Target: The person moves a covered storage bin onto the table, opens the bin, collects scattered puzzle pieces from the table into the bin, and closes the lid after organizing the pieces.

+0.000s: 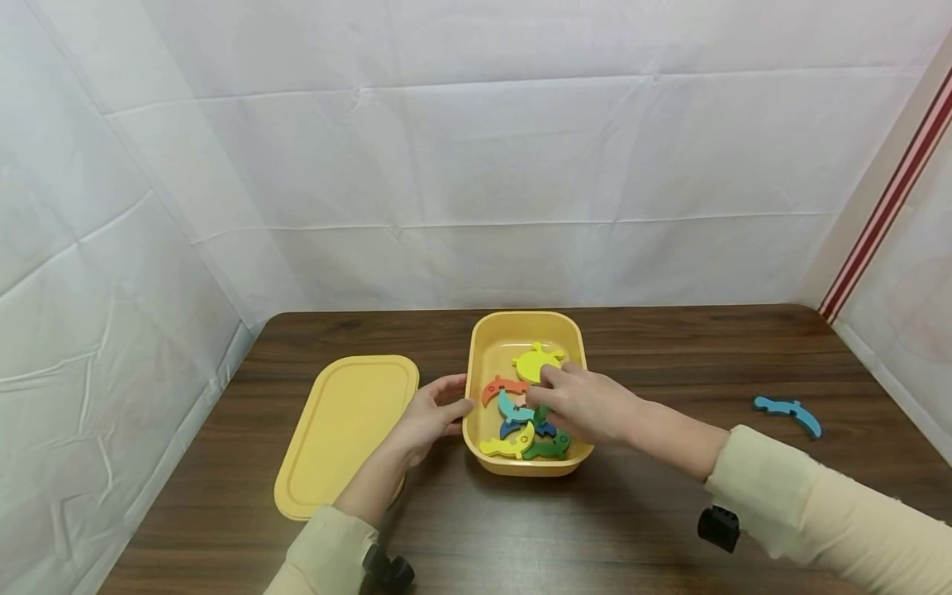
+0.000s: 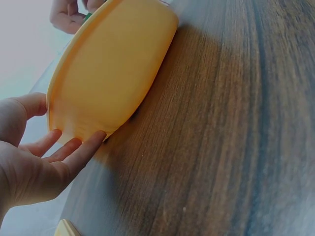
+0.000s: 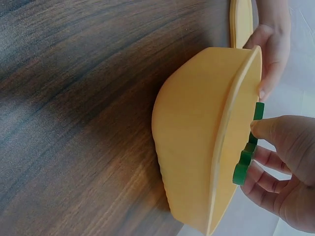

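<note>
A yellow plastic box (image 1: 482, 330) stands on the table. My left hand (image 1: 435, 413) holds its left side, thumb at the rim and fingers against the outer wall (image 2: 113, 59). Over the box, my right hand (image 1: 583, 405) pinches a green wavy-edged toy piece (image 3: 247, 153) between thumb and fingers. Inside lie a yellow turtle-shaped piece (image 1: 535, 364), a red-orange piece (image 1: 502, 387), a light blue piece (image 1: 513, 409), a yellow animal-shaped piece (image 1: 509, 447) and another green piece (image 1: 549, 448). A dark blue piece (image 1: 546, 430) is partly covered.
A yellow lid (image 1: 345, 430) lies flat on the table left of the box. Far to the right, a blue curved piece (image 1: 788, 410) lies alone on the dark wooden table (image 1: 669, 521). White cloth (image 1: 521, 165) hangs behind and at both sides.
</note>
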Tool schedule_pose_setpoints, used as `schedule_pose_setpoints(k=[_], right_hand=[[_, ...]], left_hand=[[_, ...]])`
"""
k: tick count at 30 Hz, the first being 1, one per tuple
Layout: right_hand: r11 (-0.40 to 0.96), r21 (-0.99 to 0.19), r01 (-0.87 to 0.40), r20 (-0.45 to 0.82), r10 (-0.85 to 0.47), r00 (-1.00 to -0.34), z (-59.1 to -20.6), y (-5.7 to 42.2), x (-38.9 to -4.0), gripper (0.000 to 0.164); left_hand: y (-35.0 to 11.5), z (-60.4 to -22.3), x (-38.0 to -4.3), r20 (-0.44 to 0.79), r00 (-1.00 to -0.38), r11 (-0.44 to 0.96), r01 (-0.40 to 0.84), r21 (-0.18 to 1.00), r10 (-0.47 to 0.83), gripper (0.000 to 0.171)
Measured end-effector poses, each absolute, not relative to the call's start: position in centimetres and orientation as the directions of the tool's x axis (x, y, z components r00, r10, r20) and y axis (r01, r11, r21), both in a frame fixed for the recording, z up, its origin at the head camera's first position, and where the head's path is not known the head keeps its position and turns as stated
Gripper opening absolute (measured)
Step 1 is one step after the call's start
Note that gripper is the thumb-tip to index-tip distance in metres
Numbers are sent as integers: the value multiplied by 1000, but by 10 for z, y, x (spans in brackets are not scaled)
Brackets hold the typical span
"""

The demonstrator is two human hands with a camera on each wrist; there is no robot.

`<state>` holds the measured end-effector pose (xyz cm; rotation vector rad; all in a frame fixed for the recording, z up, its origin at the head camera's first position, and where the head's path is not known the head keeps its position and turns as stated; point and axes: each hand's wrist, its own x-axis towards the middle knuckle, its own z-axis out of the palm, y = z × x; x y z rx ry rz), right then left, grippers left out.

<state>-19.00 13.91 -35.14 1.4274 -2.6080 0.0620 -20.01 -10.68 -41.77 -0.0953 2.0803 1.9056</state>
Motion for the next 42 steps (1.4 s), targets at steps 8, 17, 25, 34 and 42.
schedule_pose_setpoints(k=[8,17,25,34,42], right_hand=[[546,55,-836,147,-833,-534,-352,140,-188,19],[568,67,-821,138,-820,-556,-354,141,-189,34],[572,62,-818,168,-814,-556,-355,146,-188,35],[564,46,-824,236,-808,-540,-359,158,-185,32],[595,69,-801,297,-779,-552,-364,175,-184,41]], left_hand=[[-106,-418,-201,-275,-947,116,-258,959,167,48],[-106,-416,-201,-275,-945,122,-256,959,175,49],[-105,-415,-201,-275,-945,122,-256,959,175,48],[-107,-417,-202,-290,-939,128,-270,954,183,50],[-105,-400,-193,-303,-932,137,-280,950,199,52]])
